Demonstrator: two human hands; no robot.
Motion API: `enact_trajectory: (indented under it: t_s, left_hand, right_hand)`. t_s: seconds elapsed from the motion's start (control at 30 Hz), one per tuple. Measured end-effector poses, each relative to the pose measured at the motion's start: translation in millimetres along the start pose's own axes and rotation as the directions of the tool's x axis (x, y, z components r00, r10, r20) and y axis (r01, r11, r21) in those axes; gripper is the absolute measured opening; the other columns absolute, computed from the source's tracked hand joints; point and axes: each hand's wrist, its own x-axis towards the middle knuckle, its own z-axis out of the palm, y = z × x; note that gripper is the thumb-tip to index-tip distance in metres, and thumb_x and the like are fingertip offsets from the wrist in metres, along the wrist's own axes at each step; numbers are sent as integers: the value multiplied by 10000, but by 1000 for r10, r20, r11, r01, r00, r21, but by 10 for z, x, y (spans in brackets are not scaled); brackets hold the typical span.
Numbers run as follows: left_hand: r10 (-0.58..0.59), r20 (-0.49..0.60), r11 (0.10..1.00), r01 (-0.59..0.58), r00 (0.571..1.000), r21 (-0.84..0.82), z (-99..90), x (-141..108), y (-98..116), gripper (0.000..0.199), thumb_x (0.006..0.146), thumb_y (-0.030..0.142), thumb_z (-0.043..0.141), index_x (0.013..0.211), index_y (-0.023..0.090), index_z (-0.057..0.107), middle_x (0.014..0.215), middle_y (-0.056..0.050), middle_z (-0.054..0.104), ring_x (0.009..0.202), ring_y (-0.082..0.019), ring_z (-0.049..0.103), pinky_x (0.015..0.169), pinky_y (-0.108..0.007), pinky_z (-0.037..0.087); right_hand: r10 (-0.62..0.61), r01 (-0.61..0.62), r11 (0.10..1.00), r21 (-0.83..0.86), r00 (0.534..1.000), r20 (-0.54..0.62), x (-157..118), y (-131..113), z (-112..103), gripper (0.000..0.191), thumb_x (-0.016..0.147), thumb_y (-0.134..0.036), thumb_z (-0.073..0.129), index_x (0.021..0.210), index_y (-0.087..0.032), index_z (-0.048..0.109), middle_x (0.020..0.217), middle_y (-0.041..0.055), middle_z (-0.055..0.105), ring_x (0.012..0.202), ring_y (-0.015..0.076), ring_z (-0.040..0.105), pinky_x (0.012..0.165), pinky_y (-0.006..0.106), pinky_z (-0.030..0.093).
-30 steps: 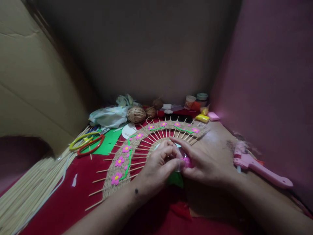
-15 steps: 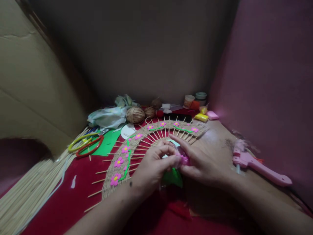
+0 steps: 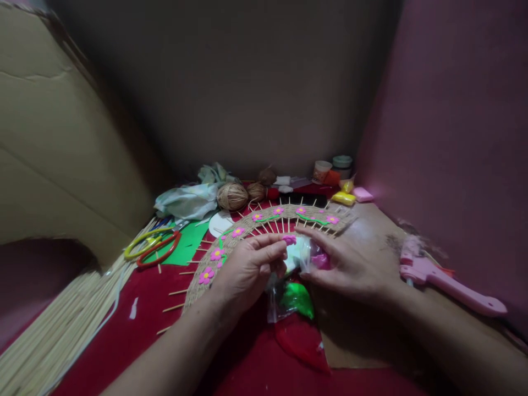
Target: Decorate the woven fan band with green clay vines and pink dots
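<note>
Between the thumb and fingers of my left hand point(image 3: 251, 261) is a small lump of pink clay point(image 3: 289, 240). My right hand point(image 3: 342, 267) grips a clear plastic bag with more pink clay point(image 3: 320, 260) inside. Below both hands lies a clear bag of bright green clay point(image 3: 299, 300). Behind them curves a woven twine arch point(image 3: 245, 224) with thin sticks poking out along both edges. Pink flowers with yellow centres and green stems decorate its band. My left forearm hides the arch's near end.
Scissors with yellow and red handles point(image 3: 159, 250) lie on green sheets point(image 3: 187, 242) at left, near a bundle of thin sticks point(image 3: 61, 313). Twine balls point(image 3: 232, 196) and yellow clay packs point(image 3: 344, 198) sit at the back. A pink glue gun point(image 3: 445, 280) rests at right on cardboard point(image 3: 355, 341).
My hands have drawn apart. A piece of pink clay has come away from the bag in my left fingers. The green clay bag is now more exposed, and the view has shifted slightly.
</note>
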Motion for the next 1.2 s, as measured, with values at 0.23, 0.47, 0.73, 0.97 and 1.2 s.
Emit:
enact_trajectory:
  t_s: [0.23, 0.47, 0.73, 0.97, 1.2]
  left_hand:
    - [-29, 8, 988, 27, 1000, 152, -2, -48, -18, 171, 727, 254, 730, 835, 129, 684, 637, -2, 587, 533, -61, 492, 526, -188, 362]
    - [-48, -10, 954, 49, 999, 295, -10, -68, -39, 199, 760, 310, 698, 866, 146, 658, 711, -16, 605, 576, -68, 500, 548, -188, 361]
    - [76, -53, 847, -36, 996, 530, 100, -87, 26, 124, 739, 261, 675, 765, 143, 647, 670, -18, 590, 576, -97, 487, 528, -211, 370]
    - [29, -53, 910, -5, 998, 415, 68, -78, 19, 162, 724, 287, 701, 791, 149, 649, 661, -1, 577, 529, -77, 468, 508, -207, 361]
    - [-56, -2, 958, 54, 998, 283, -22, -63, -23, 191, 746, 313, 706, 803, 133, 677, 611, 8, 541, 516, -61, 446, 512, -193, 337]
  right_hand:
    - [-28, 27, 1000, -9, 996, -80, -14, -36, 11, 673, 761, -220, 642, 1370, -205, 354, 1345, 128, 503, 1215, 283, 484, 981, 451, 448]
    - [-54, 54, 999, -7, 996, -76, -28, -16, 35, 671, 754, -168, 617, 1370, -178, 351, 1339, 130, 509, 1229, 266, 471, 1013, 413, 426]
    - [-89, 81, 985, -155, 995, -48, -29, -74, 23, 648, 782, -214, 587, 1380, -157, 345, 1292, 153, 553, 1146, 279, 549, 931, 437, 483]
    - [-47, 43, 985, -167, 999, -23, -35, -117, -42, 602, 789, -329, 632, 1344, -197, 437, 1217, 117, 613, 1072, 267, 591, 869, 417, 506]
    - [-78, 85, 994, 63, 992, -103, -27, -138, -16, 268, 906, -243, 483, 1137, -282, 612, 1063, 24, 678, 966, 167, 623, 831, 332, 501]
